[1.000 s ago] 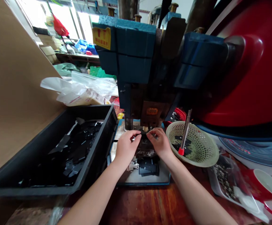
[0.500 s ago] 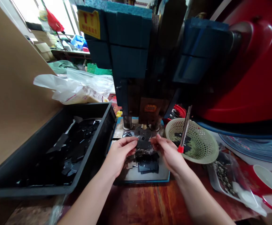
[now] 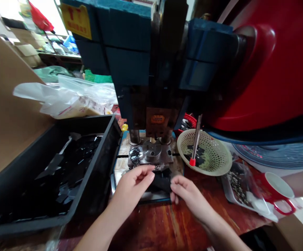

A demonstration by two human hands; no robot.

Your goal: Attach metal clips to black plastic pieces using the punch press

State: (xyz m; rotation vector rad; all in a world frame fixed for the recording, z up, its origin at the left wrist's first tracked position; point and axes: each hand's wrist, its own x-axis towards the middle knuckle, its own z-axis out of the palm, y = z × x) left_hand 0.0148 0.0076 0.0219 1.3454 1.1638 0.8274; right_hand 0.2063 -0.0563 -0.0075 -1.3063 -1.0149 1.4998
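Observation:
Between my two hands is a flat black piece (image 3: 162,182), held level in front of the press. My left hand (image 3: 135,184) pinches its left end between thumb and fingers. At the right end, the fingertips of my right hand (image 3: 184,190) close on it, slightly blurred. Just beyond lies the metal die (image 3: 151,150) with its round raised block, under the ram of the blue press (image 3: 130,59). More dark pieces lie on the press's base plate below my hands, partly hidden by the held piece.
A black bin (image 3: 99,167) of dark flat pieces stands at left. To the right are a pale green basket (image 3: 223,158) with black pieces and a metal rod with a red tip (image 3: 192,162), a tray of small parts (image 3: 236,186), and a red mug (image 3: 266,188). A big red wheel (image 3: 279,73) overhangs.
Both hands have drawn back from the die toward me, bringing the black piece along. The die's round block is now uncovered. The whole view has shifted a little.

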